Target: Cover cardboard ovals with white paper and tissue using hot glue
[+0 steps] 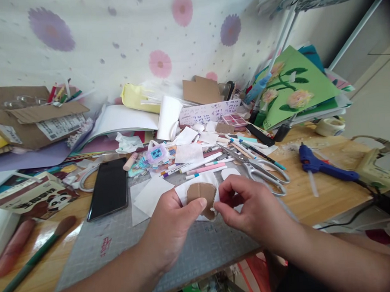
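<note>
My left hand (pixel 172 226) pinches a small brown cardboard cut-out (pixel 202 196) with the thumb on its front, holding it just above the grey cutting mat (pixel 122 248). My right hand (pixel 249 206) pinches the same piece at its right edge, fingers curled. A white paper scrap (pixel 203 181) lies right behind the cut-out. Scissors (pixel 257 167) rest on the mat's far right corner, just beyond my right hand. A black phone (pixel 109 188) lies on the mat to the left of my left hand.
A blue glue gun (pixel 325 166) lies on the wooden table at right, its cord trailing off. Pens and markers (pixel 202 165) are scattered behind. A panda box (pixel 35 196), a brush (pixel 35 256), a cardboard box (pixel 35 118) and a green flower card (pixel 292 88) ring the mat.
</note>
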Tool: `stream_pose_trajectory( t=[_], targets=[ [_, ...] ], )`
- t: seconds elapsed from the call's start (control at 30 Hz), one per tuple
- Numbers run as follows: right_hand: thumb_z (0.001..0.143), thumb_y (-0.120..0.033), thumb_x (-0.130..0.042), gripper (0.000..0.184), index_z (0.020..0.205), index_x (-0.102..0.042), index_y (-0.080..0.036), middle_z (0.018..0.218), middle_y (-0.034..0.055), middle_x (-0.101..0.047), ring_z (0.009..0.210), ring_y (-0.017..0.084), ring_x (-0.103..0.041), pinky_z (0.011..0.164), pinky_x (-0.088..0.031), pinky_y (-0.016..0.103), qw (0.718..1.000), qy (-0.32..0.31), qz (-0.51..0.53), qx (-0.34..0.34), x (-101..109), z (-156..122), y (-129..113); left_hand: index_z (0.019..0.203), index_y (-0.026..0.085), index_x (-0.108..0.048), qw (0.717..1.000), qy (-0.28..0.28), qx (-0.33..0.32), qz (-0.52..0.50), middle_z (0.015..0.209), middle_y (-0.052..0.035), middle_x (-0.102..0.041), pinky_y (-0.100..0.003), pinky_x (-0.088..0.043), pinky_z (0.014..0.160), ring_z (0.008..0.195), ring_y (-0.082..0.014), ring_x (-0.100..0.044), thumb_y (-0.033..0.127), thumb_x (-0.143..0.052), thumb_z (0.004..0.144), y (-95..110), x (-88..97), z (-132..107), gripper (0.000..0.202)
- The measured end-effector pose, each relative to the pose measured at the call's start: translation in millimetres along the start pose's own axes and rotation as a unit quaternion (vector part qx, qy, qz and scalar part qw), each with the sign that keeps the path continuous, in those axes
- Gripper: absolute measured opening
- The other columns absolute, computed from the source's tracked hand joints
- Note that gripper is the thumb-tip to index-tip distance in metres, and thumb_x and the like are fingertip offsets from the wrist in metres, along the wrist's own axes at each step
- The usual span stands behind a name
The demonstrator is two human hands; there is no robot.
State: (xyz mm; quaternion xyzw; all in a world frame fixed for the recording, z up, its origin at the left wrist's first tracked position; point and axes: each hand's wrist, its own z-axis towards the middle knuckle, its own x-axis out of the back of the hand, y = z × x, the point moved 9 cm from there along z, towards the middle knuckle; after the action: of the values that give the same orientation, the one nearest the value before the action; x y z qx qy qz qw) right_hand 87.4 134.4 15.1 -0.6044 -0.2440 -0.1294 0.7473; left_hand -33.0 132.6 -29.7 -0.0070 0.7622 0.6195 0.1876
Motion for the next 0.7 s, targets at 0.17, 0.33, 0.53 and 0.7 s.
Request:
stream_pose_trajectory(
  t=[0.17, 0.33, 0.53, 0.7],
  targets=[
    [0.080, -0.028, -0.059, 0.012, 0.080, -0.062, -0.017, 0.071, 0.0005, -0.059, 0.065, 0.013, -0.054, 0.061, -0.046, 0.025, 0.981, -0.078, 0.174, -0.039, -7, 1, 11, 0.085, 0.015, -0.065, 1.000, -0.004, 0.019, -0.025, 0.076, -0.0014, -0.063, -0.026, -0.043, 0.070, 0.072, -0.0140, -0.054, 0.019, -0.062, 0.078, 1, -1.3, 1, 0.009],
    [0.078, -0.033, -0.065, 0.018, 0.073, -0.064, -0.015, 0.065, 0.0000, -0.060, 0.058, 0.010, -0.055, 0.055, -0.049, 0.023, 0.904, -0.086, 0.396, -0.139, -13, 2, 29, 0.092, 0.013, -0.066, 0.995, -0.048, 0.056, -0.065, 0.074, -0.0033, -0.066, -0.026, -0.045, 0.066, 0.069, -0.0144, -0.056, 0.016, -0.063, 0.076, 1, -12.3, -2, 0.016],
    [0.069, -0.033, -0.076, 0.022, 0.072, -0.063, -0.015, 0.056, -0.0022, -0.062, 0.049, 0.008, -0.057, 0.052, -0.049, 0.021, 0.865, -0.140, 0.446, -0.180, -27, -5, 31, 0.077, 0.012, -0.066, 0.991, -0.113, 0.062, -0.046, 0.068, -0.0021, -0.064, -0.022, -0.042, 0.061, 0.063, -0.0111, -0.053, 0.014, -0.059, 0.078, 0, -21.0, -5, 0.007],
    [0.065, -0.029, -0.077, 0.021, 0.068, -0.062, -0.015, 0.053, -0.0043, -0.060, 0.048, 0.007, -0.053, 0.051, -0.043, 0.019, 0.922, -0.131, 0.329, -0.156, -18, -2, 28, 0.071, 0.013, -0.063, 0.992, -0.113, 0.053, 0.019, 0.065, -0.0001, -0.060, -0.023, -0.042, 0.060, 0.061, -0.0111, -0.052, 0.013, -0.056, 0.078, 2, -19.6, -4, 0.010]
  ],
)
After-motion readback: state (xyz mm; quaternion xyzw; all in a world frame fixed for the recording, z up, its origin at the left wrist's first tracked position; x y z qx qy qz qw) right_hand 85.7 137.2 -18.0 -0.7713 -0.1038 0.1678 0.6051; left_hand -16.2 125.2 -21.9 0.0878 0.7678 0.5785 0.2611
